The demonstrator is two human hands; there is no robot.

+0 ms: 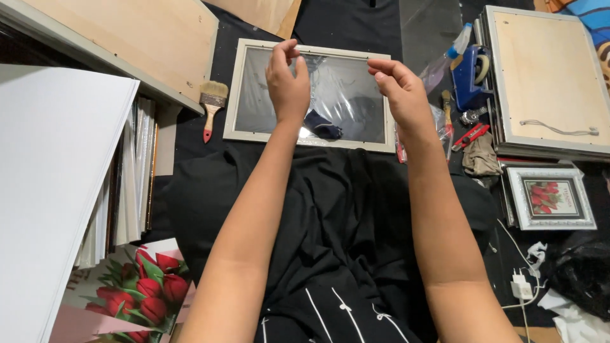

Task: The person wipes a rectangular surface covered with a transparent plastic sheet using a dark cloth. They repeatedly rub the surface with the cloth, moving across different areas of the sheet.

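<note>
1. Stack of white boards (44,190): large, flat, matte sheets at far left, their edges fanned beside thinner panels stood on edge.
2. Tulip print (136,289): glossy picture of red tulips with green leaves, lying at lower left.
3. Plywood panel (127,38): pale, smooth wood with a grey edge, upper left.
4. Paintbrush (212,105): flat brush, pale bristles, metal ferrule, wooden handle with a red tip, lying just left of the frame.
5. Picture frame (244,95): rectangular, whitish moulding, flat on the dark floor covering, with a shiny reflective pane; a small dark cloth (322,126) lies on its lower part.
6. Left hand (287,86): raised over the frame, thumb and fingers pinched on the left top edge of a clear film sheet (337,79).
7. Clear film sheet: thin, transparent, wrinkled and glinting, stretched between both hands above the frame's glass.
8. Right hand (400,89): fingers curled, pinching the film's right top edge.
9. Black garment (343,235): soft, folded fabric with thin white lines, across the lap below the forearms.
10. Blue tape dispenser (470,73): moulded plastic, right of the frame, with a red utility knife (471,135) near it.
11. Backed frame (546,76): silver-edged, plywood back up, a hanging cord across it.
12. Small framed tulip picture (551,198): ornate silvery-white moulding, at right.
</note>
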